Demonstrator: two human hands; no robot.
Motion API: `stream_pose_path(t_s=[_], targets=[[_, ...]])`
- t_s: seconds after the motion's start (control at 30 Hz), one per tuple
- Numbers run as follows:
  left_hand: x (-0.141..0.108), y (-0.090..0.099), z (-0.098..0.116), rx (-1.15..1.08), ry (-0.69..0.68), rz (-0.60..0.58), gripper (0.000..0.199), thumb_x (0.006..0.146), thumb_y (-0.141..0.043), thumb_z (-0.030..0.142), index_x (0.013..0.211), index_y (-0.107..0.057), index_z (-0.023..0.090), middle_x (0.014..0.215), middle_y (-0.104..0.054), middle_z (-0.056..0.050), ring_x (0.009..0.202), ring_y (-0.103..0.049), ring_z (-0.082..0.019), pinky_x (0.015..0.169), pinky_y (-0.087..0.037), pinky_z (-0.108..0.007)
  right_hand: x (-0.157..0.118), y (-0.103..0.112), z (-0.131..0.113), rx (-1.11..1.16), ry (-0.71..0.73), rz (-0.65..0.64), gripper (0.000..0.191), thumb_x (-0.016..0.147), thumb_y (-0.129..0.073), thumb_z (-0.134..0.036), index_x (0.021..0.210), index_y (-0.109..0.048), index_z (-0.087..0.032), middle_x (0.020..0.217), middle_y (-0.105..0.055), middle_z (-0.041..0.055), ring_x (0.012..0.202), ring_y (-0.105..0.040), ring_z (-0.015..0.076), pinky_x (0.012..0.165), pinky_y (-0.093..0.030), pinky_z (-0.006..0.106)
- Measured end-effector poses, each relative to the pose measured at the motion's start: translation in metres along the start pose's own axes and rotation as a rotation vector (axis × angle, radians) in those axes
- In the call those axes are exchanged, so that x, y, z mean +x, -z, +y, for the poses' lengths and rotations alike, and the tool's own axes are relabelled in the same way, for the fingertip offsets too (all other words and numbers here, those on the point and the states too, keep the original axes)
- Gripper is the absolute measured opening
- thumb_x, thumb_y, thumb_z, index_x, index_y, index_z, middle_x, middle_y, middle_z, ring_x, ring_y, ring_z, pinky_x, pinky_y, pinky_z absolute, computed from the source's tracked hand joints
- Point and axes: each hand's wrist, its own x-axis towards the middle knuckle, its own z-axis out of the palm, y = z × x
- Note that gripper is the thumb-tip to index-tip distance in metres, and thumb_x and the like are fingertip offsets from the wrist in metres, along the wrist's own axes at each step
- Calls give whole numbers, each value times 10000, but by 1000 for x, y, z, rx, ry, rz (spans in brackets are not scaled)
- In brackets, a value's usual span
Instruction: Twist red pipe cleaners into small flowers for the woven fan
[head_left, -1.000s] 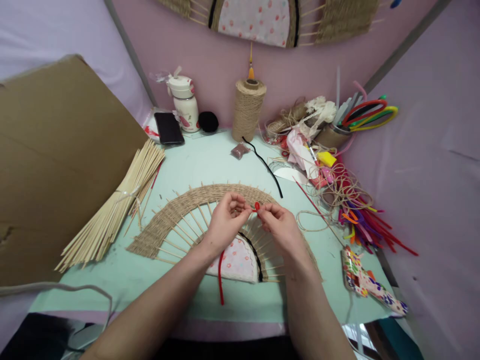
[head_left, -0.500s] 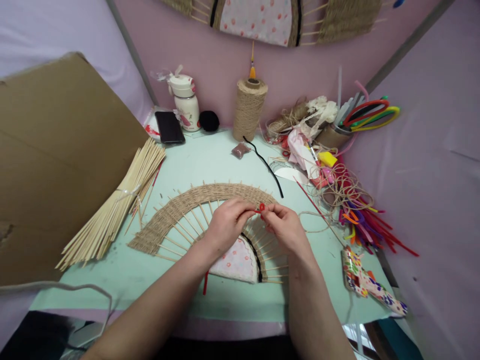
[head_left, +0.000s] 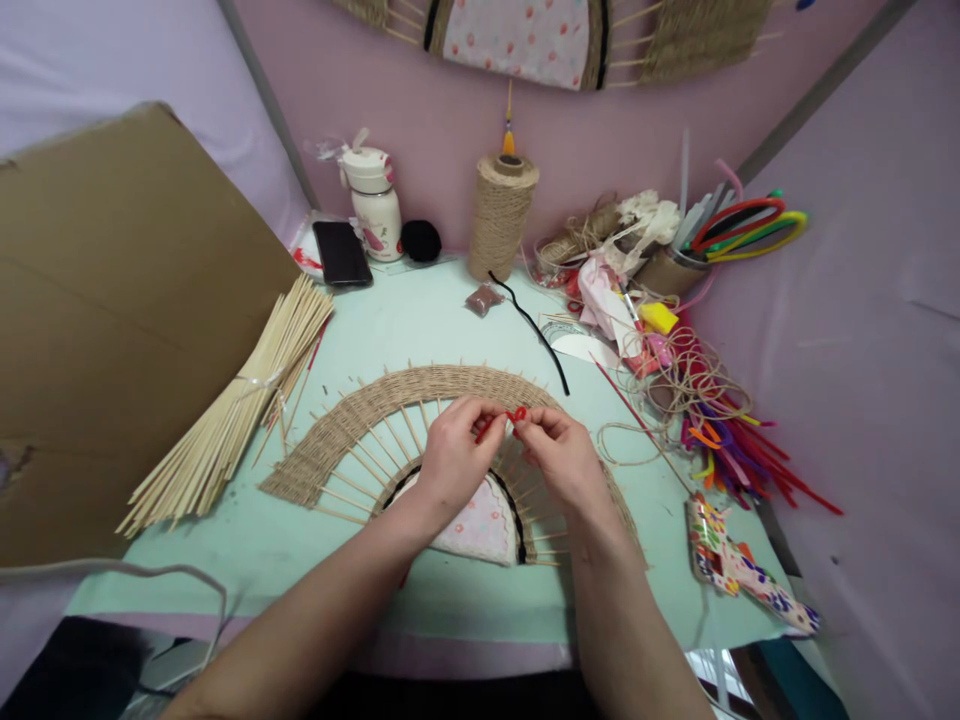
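Note:
Both hands meet above a woven twine fan [head_left: 375, 405] with wooden ribs and a pink-dotted white centre [head_left: 480, 525]. A small coiled red pipe cleaner [head_left: 520, 413] shows between the fingertips. My left hand [head_left: 461, 445] pinches its straight part, and my right hand [head_left: 555, 445] pinches beside the coil. The fan lies flat on the light green table, partly hidden under my hands and forearms.
Wooden sticks [head_left: 232, 400] lie left beside a cardboard sheet [head_left: 135, 300]. Behind are a phone [head_left: 342, 254], a bottle [head_left: 377, 215] and a twine spool [head_left: 504, 215]. Pipe cleaners [head_left: 739, 450], loose twine [head_left: 694, 370] and a glue gun [head_left: 739, 570] lie right.
Both hands have shifted slightly and sit closer together around the red coil. The red end hanging below my left forearm is now mostly hidden. The view has moved a little.

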Motion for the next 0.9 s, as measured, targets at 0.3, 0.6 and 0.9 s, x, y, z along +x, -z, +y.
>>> stream_pose_path(t_s=[0.3, 0.6, 0.9], targets=[[2, -3, 0, -172, 226, -13, 125, 793, -608, 285, 790, -669, 176, 804, -677, -44, 758, -604, -169, 695, -448, -270, -1, -2, -1, 4, -3, 12, 147, 686, -660, -320, 677, -625, -178, 629, -579, -25, 531, -410, 97, 527, -320, 241], [9, 0, -1, -431, 468, -135, 147, 740, -648, 301, 732, -652, 154, 599, -575, 16, 548, -485, -100, 544, -360, -227, 0, -3, 0, -21, 13, 41, 124, 687, -643, -298, 659, -607, -183, 612, -565, -37, 541, -424, 104, 540, -336, 245], [10, -1, 3, -1010, 807, -242, 312, 622, -807, 316, 680, -591, 99, 617, -521, 19, 509, -443, -31, 505, -378, -156, -3, -4, -3, -25, 22, 33, 113, 670, -630, -277, 634, -591, -177, 579, -533, -52, 514, -400, 91, 528, -335, 232]])
